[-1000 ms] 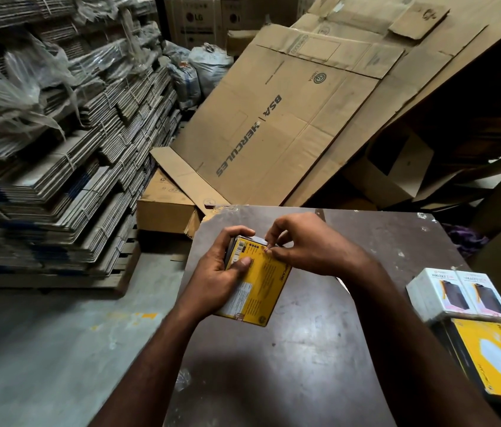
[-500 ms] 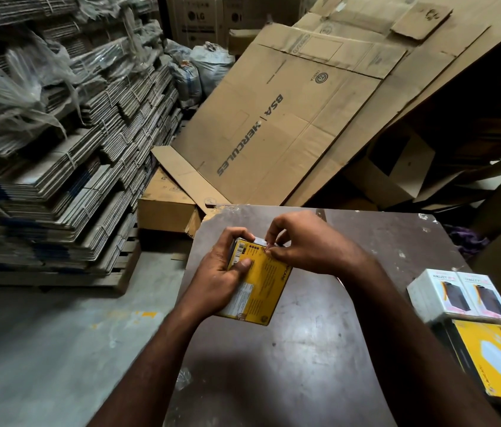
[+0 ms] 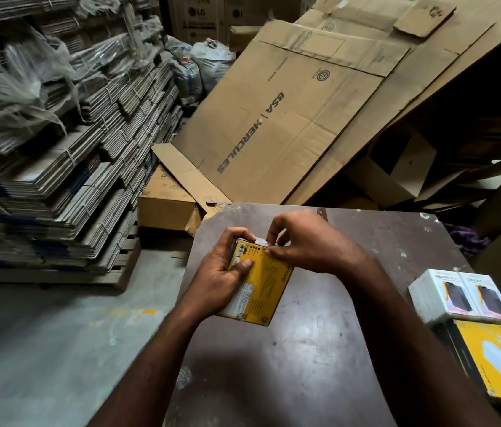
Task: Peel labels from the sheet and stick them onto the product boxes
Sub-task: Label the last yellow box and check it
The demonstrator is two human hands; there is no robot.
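Left hand [image 3: 223, 274] grips yellow cardboard product box [image 3: 261, 291]; right-hand fingers [image 3: 269, 251] pinch small label at its top edge. Boxes at R [image 3: 461, 298] look unlabelled.

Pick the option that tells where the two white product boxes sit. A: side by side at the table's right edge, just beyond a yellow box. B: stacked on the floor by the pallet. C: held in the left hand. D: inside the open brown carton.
A: the two white product boxes lie side by side on the dark table, beyond the flat yellow box.
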